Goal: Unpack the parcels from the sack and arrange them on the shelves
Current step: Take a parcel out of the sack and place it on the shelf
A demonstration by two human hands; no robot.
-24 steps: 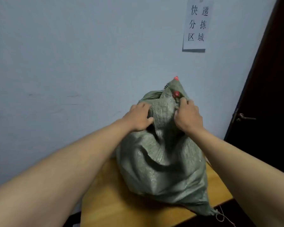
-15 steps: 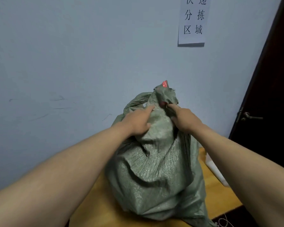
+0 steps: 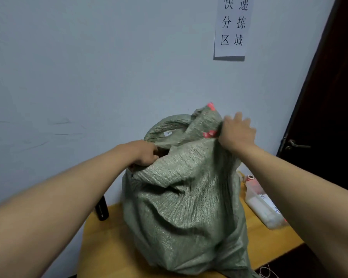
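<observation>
A bulging green woven sack (image 3: 185,207) stands on a wooden table (image 3: 105,243), with red marks near its top. My left hand (image 3: 145,153) grips the left edge of the sack's mouth, fingers curled into the fabric. My right hand (image 3: 236,133) pinches the right flap of the mouth and holds it raised. Between the hands the mouth gapes, showing a dark opening. The parcels inside are hidden.
A white plastic-wrapped package (image 3: 263,205) lies on the table to the right of the sack. A black cylindrical object (image 3: 101,209) stands at the table's back left. A dark door with a handle (image 3: 295,145) is on the right. A paper sign (image 3: 231,27) hangs on the wall.
My hands have moved apart, the left pulling left and down, the right pulling up and right. The sack's bunched mouth has come open.
</observation>
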